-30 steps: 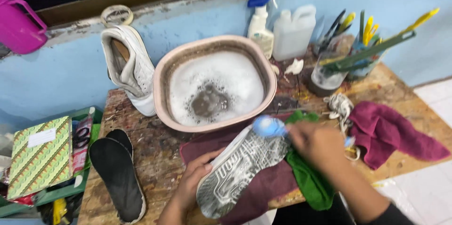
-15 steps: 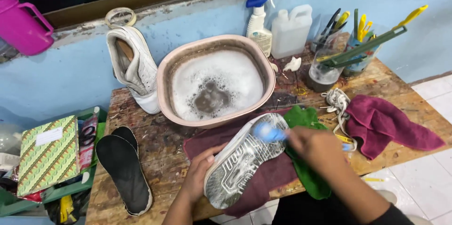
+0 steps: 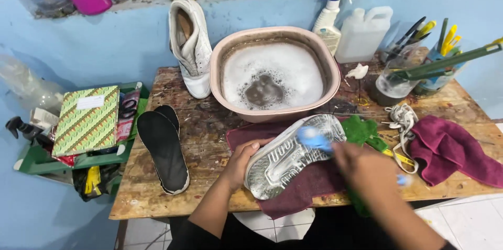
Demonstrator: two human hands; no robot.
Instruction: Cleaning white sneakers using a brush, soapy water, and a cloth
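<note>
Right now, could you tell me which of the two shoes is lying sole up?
The shoe under the hands, on the maroon cloth; the other shoe leans against the wall.

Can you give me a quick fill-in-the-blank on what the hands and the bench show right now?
1. The left hand steadies a shoe turned ____ side up.
2. The right hand holds a brush whose head is ____ in colour.
3. The pink basin behind the shoe holds ____ water.
4. The second white shoe leans against the ____ wall.

Missing words: sole; blue; foamy; blue
</note>
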